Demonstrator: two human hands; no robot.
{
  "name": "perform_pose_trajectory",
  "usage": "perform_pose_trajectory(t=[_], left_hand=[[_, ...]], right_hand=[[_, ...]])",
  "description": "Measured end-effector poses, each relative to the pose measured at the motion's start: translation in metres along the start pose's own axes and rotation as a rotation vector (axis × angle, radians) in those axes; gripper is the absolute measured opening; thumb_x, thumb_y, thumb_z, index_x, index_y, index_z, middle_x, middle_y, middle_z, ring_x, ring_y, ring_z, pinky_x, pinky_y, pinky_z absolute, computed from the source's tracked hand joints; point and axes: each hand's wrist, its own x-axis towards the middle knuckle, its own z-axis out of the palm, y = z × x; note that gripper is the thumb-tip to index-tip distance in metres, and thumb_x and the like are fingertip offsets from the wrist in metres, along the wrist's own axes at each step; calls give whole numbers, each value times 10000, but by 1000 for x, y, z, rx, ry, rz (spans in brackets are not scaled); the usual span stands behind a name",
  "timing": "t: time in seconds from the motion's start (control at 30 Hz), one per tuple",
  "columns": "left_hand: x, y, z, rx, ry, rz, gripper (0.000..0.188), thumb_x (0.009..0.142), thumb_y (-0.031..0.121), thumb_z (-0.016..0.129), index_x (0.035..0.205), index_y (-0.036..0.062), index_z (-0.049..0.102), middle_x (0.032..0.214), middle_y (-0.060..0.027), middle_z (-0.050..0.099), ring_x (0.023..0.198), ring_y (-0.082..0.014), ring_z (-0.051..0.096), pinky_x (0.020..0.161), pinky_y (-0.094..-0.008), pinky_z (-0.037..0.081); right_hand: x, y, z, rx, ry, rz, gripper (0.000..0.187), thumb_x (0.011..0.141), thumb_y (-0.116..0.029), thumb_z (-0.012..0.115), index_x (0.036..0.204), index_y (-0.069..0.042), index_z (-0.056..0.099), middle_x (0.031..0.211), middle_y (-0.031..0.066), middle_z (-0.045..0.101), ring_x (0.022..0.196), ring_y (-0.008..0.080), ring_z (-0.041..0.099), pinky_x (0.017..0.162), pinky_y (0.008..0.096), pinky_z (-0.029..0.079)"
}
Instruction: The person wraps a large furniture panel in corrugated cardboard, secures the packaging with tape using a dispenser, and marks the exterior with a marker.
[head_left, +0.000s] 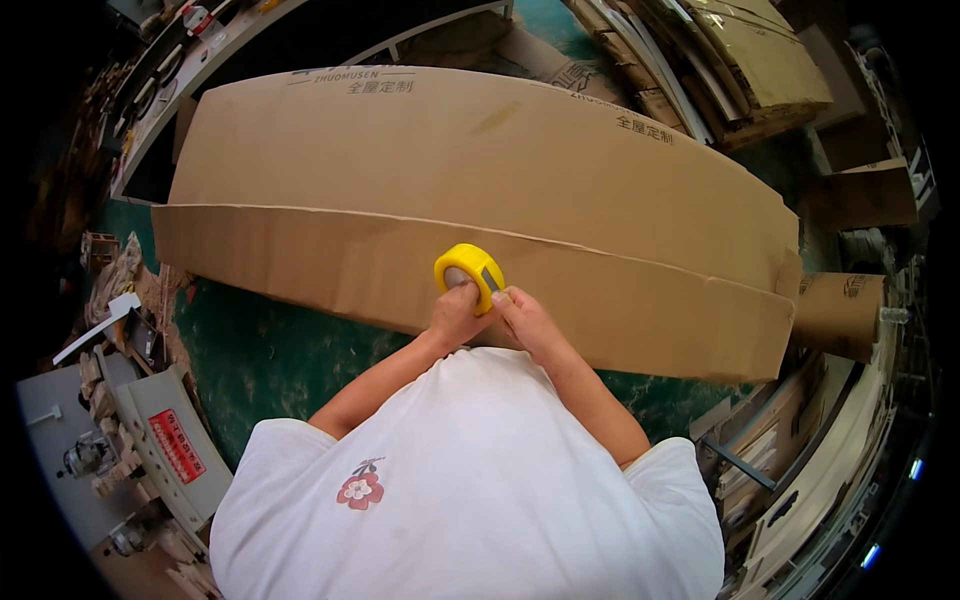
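A yellow roll of tape is held upright in front of me, over the near flap of a long flat cardboard box. My left hand grips the roll from below on its left side. My right hand pinches at the roll's right edge, where a short dark strip of tape end shows. Both hands meet just under the roll. The box lies across a green floor, with a seam running along its length just behind the roll.
Stacked flat cardboard sheets lie at the back right. A smaller cardboard box sits at the right end. A grey machine with a red label stands at the left, with wood scraps around it. A workbench edge runs along the back left.
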Motion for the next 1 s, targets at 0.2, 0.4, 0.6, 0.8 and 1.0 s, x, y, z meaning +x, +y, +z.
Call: perform_pose_trajectory(t=[0.2, 0.4, 0.6, 0.8, 1.0], left_hand=[[-5, -10, 12, 10, 22, 147, 372, 751, 238, 791, 955, 22, 567, 908, -198, 654, 826, -356, 661, 708, -428, 558], [-12, -15, 16, 18, -1, 202, 357, 757, 211, 786, 957, 16, 565, 940, -206, 650, 889, -368, 649, 784, -431, 549], [-10, -18, 20, -1, -30, 180, 364, 743, 177, 781, 991, 9, 573, 974, -205, 648, 967, -372, 637, 868, -431, 532], [-22, -38, 34, 85, -32, 397, 445, 722, 155, 782, 1084, 11, 567, 1104, -208, 638, 1059, -388, 619, 932, -434, 517], [-13, -27, -5, -135, -99, 279, 366, 731, 144, 756, 1029, 28, 580, 1020, -175, 644, 990, -377, 615, 860, -434, 525]], right_hand=[[-4, 6, 15, 152, 51, 41, 231, 1027, -324, 512, 882, -145, 509, 647, -87, 389, 506, 35, 303, 447, 216, 220], [5, 5, 13, 129, 128, 56, 232, 1011, -323, 528, 847, -163, 493, 655, -90, 386, 545, 27, 313, 472, 210, 234], [40, 28, 3, -40, 356, -159, 266, 995, -354, 560, 863, -127, 525, 690, -59, 441, 570, 65, 376, 495, 265, 301], [91, 6, -147, -693, 1270, -244, 411, 982, -440, 513, 1055, -36, 539, 898, 229, 659, 839, 457, 630, 710, 542, 477], [58, -20, -146, -1597, 1046, -343, 617, 879, -399, 630, 1416, -149, 457, 1313, 159, 565, 1233, 389, 503, 1000, 523, 396]])
